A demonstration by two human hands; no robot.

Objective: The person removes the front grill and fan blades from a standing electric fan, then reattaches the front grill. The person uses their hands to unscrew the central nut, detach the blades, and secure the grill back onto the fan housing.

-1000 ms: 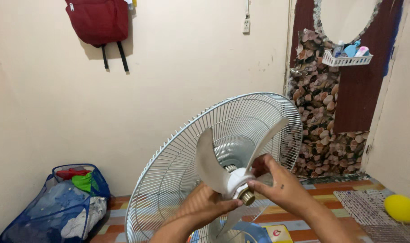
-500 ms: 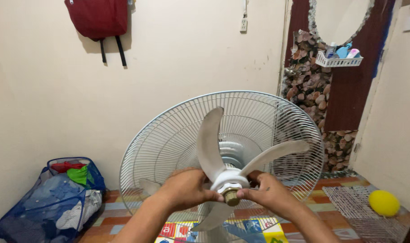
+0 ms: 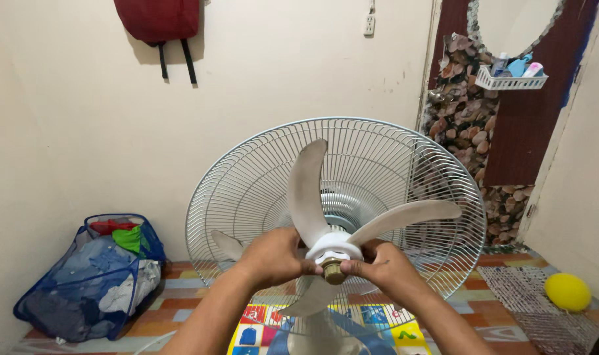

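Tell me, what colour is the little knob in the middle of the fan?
The knob is brassy gold, seen in the head view, sitting on the white hub.

The room was evenly and fairly brightly lit by soft indoor light from above and in front, with no glare on the cream wall (image 3: 299, 72), and the red bag (image 3: 158, 20) threw only a faint shadow beneath its straps. The picture was sharp across the middle, the wire fan guard (image 3: 247, 171) crisp in every rib and the hands free of motion blur. Towards the edges the wide lens bowed straight lines, so the door frame (image 3: 430, 59) leaned inward
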